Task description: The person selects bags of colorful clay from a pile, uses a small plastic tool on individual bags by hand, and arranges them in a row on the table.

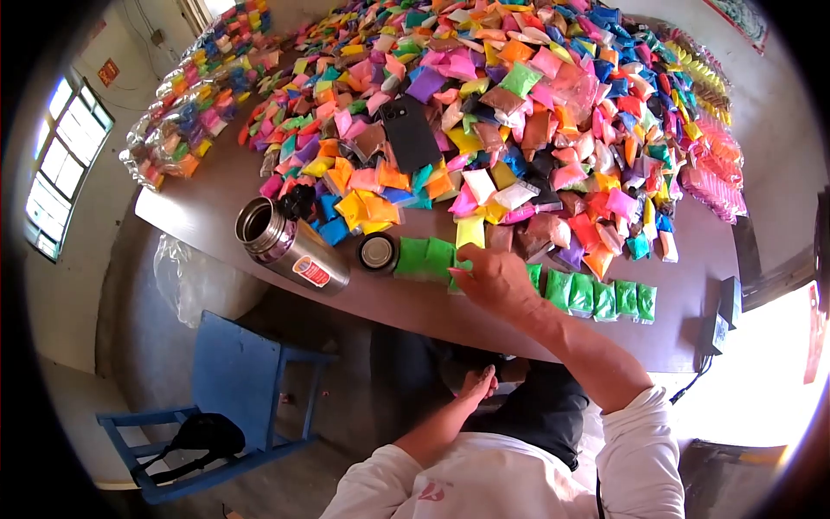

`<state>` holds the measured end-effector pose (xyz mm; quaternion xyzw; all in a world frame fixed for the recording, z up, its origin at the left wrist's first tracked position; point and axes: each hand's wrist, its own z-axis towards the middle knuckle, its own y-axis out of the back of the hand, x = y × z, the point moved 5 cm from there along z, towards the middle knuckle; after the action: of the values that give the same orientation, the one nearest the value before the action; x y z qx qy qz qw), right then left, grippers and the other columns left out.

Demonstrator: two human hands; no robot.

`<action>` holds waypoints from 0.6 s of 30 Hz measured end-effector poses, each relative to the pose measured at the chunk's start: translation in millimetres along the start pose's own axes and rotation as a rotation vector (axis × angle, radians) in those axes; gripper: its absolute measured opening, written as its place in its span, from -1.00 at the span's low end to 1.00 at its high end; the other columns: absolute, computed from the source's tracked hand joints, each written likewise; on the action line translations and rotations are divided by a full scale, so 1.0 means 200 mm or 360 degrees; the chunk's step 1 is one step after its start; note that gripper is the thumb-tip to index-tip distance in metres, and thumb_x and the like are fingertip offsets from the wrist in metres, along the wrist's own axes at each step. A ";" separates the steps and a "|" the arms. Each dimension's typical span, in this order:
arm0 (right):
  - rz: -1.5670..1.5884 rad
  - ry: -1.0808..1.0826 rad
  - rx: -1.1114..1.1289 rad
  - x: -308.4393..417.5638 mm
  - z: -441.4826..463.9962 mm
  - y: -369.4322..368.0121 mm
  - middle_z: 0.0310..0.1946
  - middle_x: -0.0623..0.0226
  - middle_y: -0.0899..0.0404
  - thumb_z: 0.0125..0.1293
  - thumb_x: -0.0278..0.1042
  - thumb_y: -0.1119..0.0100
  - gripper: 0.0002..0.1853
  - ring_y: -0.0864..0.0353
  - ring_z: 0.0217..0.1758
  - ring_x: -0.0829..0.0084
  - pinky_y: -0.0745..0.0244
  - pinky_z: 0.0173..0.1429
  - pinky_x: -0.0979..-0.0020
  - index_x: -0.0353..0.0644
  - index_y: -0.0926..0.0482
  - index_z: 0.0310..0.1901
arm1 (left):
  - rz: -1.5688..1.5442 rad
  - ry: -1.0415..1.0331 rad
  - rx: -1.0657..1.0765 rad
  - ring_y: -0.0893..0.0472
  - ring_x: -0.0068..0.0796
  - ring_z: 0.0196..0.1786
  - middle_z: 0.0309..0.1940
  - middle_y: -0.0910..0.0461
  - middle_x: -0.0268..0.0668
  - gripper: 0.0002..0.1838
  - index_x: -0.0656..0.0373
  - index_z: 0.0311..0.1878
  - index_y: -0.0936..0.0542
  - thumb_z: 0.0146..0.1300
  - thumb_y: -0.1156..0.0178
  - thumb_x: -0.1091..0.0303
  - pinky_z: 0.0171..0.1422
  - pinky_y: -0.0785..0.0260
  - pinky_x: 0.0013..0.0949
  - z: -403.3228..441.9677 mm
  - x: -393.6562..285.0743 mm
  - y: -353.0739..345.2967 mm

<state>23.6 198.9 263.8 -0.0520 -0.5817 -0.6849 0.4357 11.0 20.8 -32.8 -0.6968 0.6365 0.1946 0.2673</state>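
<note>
White shirt fabric (501, 480) is seen nearest. Green packets (581, 295) are lined along the surface (679, 290), partly hidden by the right hand (499, 278); whether its fingers, or those of the left hand (475, 386), are closed cannot be told. Packets are best squared gently by their edges.

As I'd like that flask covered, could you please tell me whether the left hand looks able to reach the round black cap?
Probably yes: the left hand would need to rise past the edge of the table, but only bare tabletop lies between that edge and the cap.
</note>
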 end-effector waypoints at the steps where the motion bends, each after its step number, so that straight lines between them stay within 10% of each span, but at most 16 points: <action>1: -0.0003 0.0001 -0.0010 0.00 0.00 -0.03 -0.56 0.11 -0.56 0.18 -0.19 -0.16 -0.80 -0.58 -0.45 0.02 -0.45 -0.37 0.06 -0.14 -0.49 -0.39 | 0.0024 -0.0009 0.0004 -0.38 -0.62 -0.68 -0.65 -0.50 -0.34 -0.48 0.14 -0.59 -0.50 0.36 0.02 -0.06 -0.61 -0.20 -0.52 0.00 0.00 0.00; 18: -0.0107 0.0168 -0.0392 -0.06 0.27 -0.04 -0.51 0.10 -0.56 0.11 -0.27 -0.25 -0.82 -0.58 -0.46 0.03 -0.47 -0.36 0.10 -0.20 -0.53 -0.41 | -0.0022 -0.0030 0.0017 -0.42 -0.61 -0.65 -0.60 -0.55 -0.32 -0.50 0.14 -0.56 -0.51 0.36 0.01 -0.05 -0.57 -0.24 -0.51 0.01 -0.01 0.03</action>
<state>2.0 251.0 267.5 -0.0493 -0.4710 -0.7671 0.4327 5.7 23.7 -33.9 -0.6979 0.6302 0.1958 0.2784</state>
